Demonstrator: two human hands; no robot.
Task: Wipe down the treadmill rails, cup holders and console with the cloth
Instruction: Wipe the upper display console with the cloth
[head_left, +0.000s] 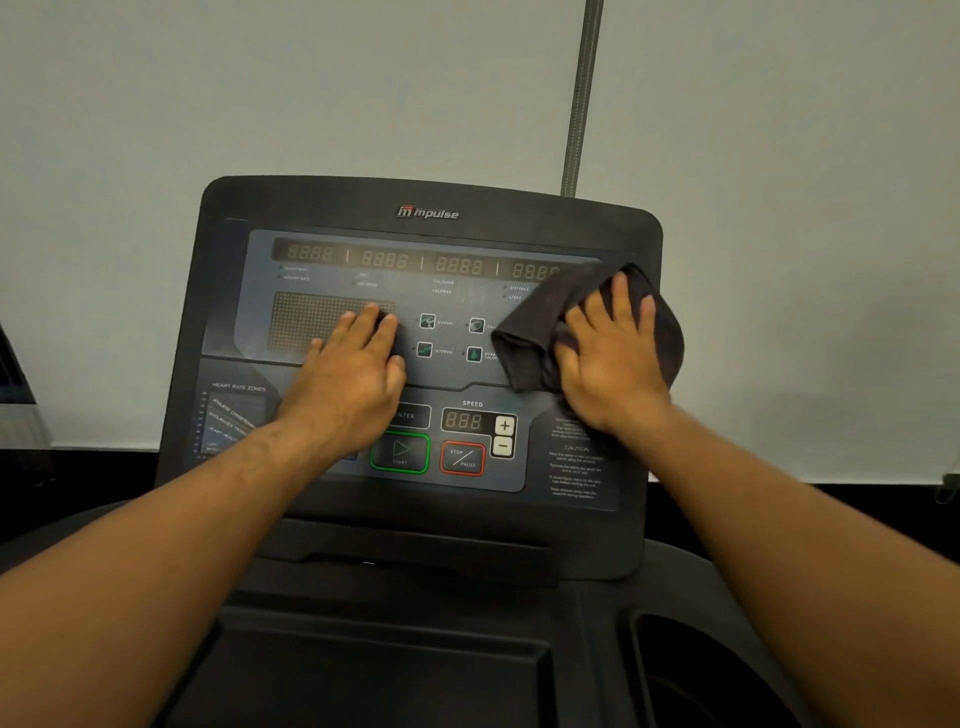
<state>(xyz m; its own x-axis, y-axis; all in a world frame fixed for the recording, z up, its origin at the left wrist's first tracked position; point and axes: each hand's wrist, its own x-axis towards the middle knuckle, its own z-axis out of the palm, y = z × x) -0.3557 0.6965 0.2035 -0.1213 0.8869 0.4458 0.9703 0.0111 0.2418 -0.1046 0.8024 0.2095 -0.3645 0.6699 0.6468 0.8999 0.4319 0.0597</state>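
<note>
Pressing a dark cloth (540, 338) flat against the console (431, 364), the right hand (613, 364) covers the panel's right side, fingers spread. The left hand (353, 369) rests open on the console's middle, left of the cloth.

1. Pale grey wall (260, 93), plain, filling the upper half of the view.
2. Thin grey vertical strip (584, 93) running down that wall, right of centre.
3. Dark band (78, 467) along the wall's foot.
4. Cut-off object (15, 395) at left edge, not identifiable.
</note>
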